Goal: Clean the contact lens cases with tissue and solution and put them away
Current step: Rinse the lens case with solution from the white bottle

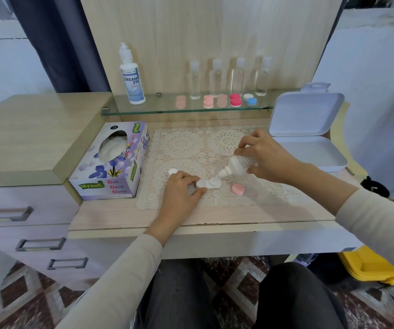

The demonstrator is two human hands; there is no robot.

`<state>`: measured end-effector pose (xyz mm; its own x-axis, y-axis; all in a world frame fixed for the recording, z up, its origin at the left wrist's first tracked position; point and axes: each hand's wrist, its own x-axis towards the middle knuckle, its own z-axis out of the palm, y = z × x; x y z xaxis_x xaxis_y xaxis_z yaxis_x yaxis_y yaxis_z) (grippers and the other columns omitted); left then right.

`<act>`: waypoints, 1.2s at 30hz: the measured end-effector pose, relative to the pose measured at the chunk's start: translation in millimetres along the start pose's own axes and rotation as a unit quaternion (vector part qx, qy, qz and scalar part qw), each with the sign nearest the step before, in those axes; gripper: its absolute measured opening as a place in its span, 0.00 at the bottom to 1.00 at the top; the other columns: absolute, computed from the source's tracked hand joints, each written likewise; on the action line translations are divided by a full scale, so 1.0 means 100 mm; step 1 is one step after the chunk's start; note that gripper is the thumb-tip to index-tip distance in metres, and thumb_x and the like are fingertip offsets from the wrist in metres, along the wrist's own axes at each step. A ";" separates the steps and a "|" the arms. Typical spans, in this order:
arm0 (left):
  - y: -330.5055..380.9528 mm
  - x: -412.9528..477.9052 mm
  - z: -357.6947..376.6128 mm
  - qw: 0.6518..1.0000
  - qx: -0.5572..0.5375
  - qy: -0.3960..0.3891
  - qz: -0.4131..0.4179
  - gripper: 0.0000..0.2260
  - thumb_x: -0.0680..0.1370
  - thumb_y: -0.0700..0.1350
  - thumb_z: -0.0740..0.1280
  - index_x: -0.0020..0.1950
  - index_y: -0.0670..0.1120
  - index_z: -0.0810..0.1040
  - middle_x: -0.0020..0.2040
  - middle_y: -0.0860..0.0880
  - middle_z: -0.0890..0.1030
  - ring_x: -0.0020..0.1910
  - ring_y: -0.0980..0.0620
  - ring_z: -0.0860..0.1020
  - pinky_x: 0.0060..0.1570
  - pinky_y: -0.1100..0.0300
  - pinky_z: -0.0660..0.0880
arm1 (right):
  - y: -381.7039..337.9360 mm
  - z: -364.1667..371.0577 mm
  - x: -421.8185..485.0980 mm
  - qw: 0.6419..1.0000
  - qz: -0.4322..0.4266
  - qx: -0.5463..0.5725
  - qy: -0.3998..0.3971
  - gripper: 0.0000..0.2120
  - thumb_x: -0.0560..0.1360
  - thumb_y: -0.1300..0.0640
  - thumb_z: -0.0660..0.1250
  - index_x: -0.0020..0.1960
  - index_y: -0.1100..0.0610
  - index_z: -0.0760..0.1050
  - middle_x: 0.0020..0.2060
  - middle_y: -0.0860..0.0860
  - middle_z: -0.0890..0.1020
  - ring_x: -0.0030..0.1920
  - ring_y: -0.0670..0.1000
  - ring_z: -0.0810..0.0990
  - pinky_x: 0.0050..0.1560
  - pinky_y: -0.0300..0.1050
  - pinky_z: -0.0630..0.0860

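Small solution bottle [236,164] tipped over the white lens case [211,184] on the lace mat [191,143].
Left hand [181,189] pinches the case's left end, partly covering it. Right hand [265,155] is curled around the bottle, nozzle at the right well. The bottle base is hidden and any flow is indiscernible. A white cap [172,171] and a pink cap [237,189] lie beside the case.

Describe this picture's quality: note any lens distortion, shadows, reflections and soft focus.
Head view: wide-angle distortion slants the back panel; light is even, with faint shadows on the lace mat by the left hand holding the white case and the right hand holding the small bottle; the glass shelf shows reflections; the clear bottles look soft.
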<state>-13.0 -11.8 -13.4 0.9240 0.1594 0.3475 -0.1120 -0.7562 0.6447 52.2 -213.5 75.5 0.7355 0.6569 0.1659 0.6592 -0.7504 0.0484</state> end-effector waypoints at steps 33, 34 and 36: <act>-0.16 0.06 -0.33 0.988 0.068 0.106 0.093 0.13 0.71 0.34 0.69 0.55 0.41 0.79 0.54 0.43 0.77 0.55 0.48 0.72 0.58 0.71 0.61 | 0.09 0.46 -0.39 0.803 0.250 0.502 0.203 0.19 0.64 0.63 0.76 0.52 0.55 0.75 0.45 0.47 0.79 0.43 0.43 0.78 0.41 0.31 0.73; -0.19 0.07 -0.34 0.992 0.076 0.071 0.067 0.15 0.72 0.34 0.68 0.58 0.42 0.78 0.57 0.43 0.76 0.57 0.47 0.72 0.59 0.67 0.62 | 0.07 0.47 -0.41 0.798 0.246 0.506 0.217 0.21 0.64 0.64 0.76 0.54 0.55 0.74 0.45 0.47 0.79 0.43 0.40 0.78 0.41 0.28 0.73; -0.21 0.08 -0.36 0.998 0.065 0.016 0.015 0.15 0.74 0.35 0.66 0.60 0.44 0.77 0.60 0.45 0.75 0.57 0.48 0.73 0.58 0.65 0.66 | 0.05 0.50 -0.42 0.785 0.235 0.521 0.238 0.25 0.64 0.65 0.76 0.57 0.54 0.72 0.46 0.46 0.78 0.45 0.39 0.77 0.42 0.25 0.72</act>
<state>-16.3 28.3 0.5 0.9090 0.1540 0.3874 -0.0891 -0.8360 0.5415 32.2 -241.3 19.2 0.9577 0.0373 0.2854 0.2846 -0.2701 -0.9198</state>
